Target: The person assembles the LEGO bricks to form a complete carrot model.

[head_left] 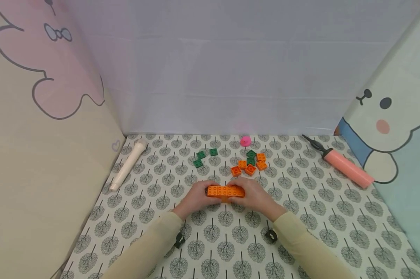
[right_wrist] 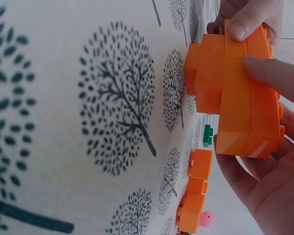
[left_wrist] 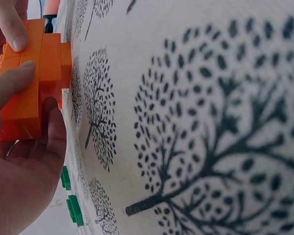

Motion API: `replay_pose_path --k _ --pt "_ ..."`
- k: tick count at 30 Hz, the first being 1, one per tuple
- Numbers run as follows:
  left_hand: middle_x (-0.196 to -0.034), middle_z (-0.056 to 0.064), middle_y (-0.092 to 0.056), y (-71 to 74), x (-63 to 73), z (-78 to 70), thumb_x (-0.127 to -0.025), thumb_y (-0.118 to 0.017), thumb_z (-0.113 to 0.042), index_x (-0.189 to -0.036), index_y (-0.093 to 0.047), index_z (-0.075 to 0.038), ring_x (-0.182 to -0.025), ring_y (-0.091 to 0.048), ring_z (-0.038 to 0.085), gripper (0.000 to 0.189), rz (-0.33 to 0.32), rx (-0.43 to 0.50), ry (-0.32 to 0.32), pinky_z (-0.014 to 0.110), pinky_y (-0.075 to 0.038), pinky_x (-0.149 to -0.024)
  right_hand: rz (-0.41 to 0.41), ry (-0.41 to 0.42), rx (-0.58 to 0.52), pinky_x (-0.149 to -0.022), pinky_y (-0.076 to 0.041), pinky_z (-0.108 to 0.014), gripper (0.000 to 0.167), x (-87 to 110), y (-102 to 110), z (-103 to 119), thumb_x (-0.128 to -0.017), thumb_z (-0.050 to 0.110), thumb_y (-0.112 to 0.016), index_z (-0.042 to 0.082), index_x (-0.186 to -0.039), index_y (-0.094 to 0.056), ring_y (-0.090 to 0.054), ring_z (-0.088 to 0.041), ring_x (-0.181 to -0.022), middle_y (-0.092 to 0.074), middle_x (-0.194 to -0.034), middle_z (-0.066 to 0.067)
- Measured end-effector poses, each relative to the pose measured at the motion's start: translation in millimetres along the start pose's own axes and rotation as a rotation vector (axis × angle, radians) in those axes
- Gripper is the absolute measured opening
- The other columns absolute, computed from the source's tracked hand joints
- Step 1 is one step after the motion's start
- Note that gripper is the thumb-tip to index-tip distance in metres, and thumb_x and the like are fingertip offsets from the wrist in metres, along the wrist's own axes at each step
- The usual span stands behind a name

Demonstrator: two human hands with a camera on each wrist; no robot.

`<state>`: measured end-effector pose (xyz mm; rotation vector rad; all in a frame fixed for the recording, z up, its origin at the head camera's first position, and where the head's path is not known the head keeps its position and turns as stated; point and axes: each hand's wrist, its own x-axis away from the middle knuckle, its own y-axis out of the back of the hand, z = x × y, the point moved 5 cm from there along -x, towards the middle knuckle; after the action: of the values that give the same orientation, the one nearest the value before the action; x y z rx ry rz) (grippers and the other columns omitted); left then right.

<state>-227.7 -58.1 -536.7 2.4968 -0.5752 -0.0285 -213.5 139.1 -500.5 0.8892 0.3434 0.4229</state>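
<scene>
Both hands hold one built-up block of orange toy building bricks (head_left: 225, 191) near the middle of the table. My left hand (head_left: 198, 197) grips its left end and my right hand (head_left: 254, 195) its right end. In the right wrist view, the right thumb presses the side of the bricks (right_wrist: 235, 105) while the fingers curl behind. The left wrist view shows the left thumb on the same face, fingers round the far side (left_wrist: 19, 112). Studs line the top, and the layers step narrower toward the tablecloth. Part of each end is hidden by the hands.
Beyond the hands lie several loose orange bricks (head_left: 250, 169) and green bricks (head_left: 198, 163). A small pink toy (head_left: 245, 141) sits near the back wall. On the left is a pale tube (head_left: 129, 164); a pink and black hand pump (head_left: 349, 168) lies at the right.
</scene>
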Motion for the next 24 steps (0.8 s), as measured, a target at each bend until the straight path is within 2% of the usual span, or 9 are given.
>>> replay_pose_path --k 5,13,19,24 --pt "-0.111 -0.006 -0.070 1.1 1.0 0.2 -0.081 -0.091 -0.022 -0.126 -0.072 -0.018 -0.097 -0.061 0.015 0.049 -0.011 0.014 0.003 0.041 -0.049 -0.089 -0.008 -0.003 0.011 -0.090 -0.055 -0.039 0.044 -0.2 0.1 0.7 -0.083 0.025 -0.090 0.016 -0.123 -0.074 -0.065 -0.014 -0.099 -0.072 -0.113 0.003" --pt "-0.108 -0.008 -0.069 2.7 3.2 1.6 -0.080 -0.091 -0.022 -0.125 -0.072 -0.019 -0.096 -0.062 0.015 0.048 -0.015 0.053 0.008 0.040 -0.050 -0.088 0.003 -0.008 0.007 -0.091 -0.054 -0.039 0.044 -0.2 -0.2 0.0 -0.084 0.025 -0.089 0.016 -0.124 -0.073 -0.065 -0.014 -0.100 -0.072 -0.114 0.002" --pt "-0.102 -0.006 -0.069 2.5 3.8 1.2 -0.081 -0.091 -0.021 -0.121 -0.072 -0.019 -0.090 -0.064 0.017 0.044 -0.006 0.092 -0.003 0.036 -0.055 -0.079 -0.001 -0.018 -0.007 -0.090 -0.054 -0.039 0.044 -0.4 -1.7 -1.9 -0.083 0.026 -0.090 0.018 -0.123 -0.073 -0.064 -0.013 -0.099 -0.071 -0.113 0.004" --pt "-0.100 -0.006 -0.069 2.8 3.9 0.9 -0.082 -0.090 -0.020 -0.118 -0.073 -0.019 -0.087 -0.064 0.016 0.040 -0.003 0.090 -0.015 0.034 -0.054 -0.077 -0.001 -0.024 -0.044 -0.089 -0.054 -0.038 0.042 0.0 -2.7 -3.6 -0.083 0.026 -0.089 0.020 -0.122 -0.073 -0.063 -0.011 -0.097 -0.070 -0.111 0.008"
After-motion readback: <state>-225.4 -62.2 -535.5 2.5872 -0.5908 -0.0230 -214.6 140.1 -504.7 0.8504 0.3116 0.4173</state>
